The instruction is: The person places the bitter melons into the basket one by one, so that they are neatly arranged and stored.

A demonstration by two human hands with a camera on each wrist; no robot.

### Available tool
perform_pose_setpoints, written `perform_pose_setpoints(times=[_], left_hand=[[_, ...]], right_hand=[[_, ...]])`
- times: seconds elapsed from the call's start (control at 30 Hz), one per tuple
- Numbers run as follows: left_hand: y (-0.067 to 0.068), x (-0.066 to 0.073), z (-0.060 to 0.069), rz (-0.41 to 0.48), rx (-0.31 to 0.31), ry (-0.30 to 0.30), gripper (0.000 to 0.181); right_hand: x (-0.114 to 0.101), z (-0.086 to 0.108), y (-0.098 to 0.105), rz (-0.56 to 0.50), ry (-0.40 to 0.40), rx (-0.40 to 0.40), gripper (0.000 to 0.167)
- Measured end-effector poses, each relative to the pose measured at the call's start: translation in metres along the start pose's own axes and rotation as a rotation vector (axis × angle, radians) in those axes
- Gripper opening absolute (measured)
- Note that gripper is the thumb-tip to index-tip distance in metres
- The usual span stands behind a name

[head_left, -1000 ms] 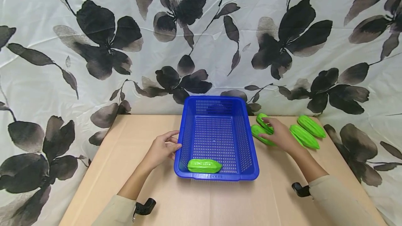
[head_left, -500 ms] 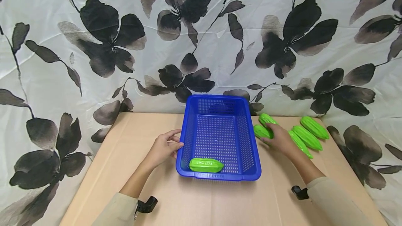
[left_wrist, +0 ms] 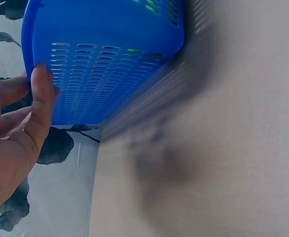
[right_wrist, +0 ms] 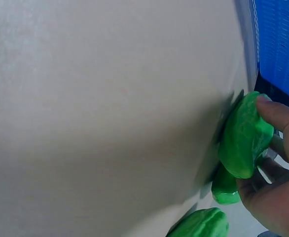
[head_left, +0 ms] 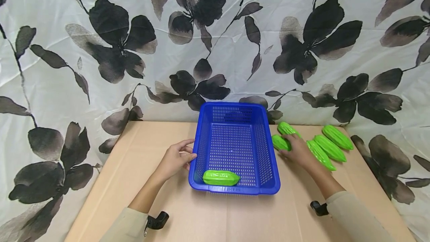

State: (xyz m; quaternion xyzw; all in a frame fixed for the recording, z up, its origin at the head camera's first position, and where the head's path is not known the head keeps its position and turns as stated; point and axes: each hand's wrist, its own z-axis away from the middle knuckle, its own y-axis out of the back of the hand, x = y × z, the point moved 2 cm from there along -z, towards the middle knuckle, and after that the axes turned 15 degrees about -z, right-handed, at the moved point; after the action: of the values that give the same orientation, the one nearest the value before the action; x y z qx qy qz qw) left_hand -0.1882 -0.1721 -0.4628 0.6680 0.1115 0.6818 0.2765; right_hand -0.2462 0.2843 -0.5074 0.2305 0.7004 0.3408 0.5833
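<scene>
A blue perforated plastic basket stands at the middle of the table. One green ridged fruit, like a star fruit, lies crosswise inside at its near end. My left hand pinches the basket's left rim, and the left wrist view shows the thumb against the outer wall. To the right of the basket, my right hand grips another green ridged fruit, with the thumb on one end and fingers at the far side. A third such fruit lies just behind it. The right hand partly hides the gripped fruit in the head view.
Several more green ridged fruits lie side by side to the right of my right hand. The light wooden table ends at the back against a floral curtain, close behind the basket.
My right hand has moved slightly and closed its fingers on the nearer green fruit by the basket. The left hand stays at the rim. The head view has shifted a little.
</scene>
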Motion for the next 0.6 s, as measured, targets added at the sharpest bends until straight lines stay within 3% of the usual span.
perform_pose_setpoints(times=[0.27, 0.6], left_hand=[[0.0016, -0.0001, -0.0007, 0.006, -0.003, 0.005, 0.057], [0.0019, -0.0005, -0.0016, 0.012, -0.012, -0.007, 0.057]], right_hand=[[0.0007, 0.0004, -0.003, -0.011, -0.005, 0.02, 0.064], [0.0044, 0.0055, -0.0106, -0.123, 0.018, 0.012, 0.062]])
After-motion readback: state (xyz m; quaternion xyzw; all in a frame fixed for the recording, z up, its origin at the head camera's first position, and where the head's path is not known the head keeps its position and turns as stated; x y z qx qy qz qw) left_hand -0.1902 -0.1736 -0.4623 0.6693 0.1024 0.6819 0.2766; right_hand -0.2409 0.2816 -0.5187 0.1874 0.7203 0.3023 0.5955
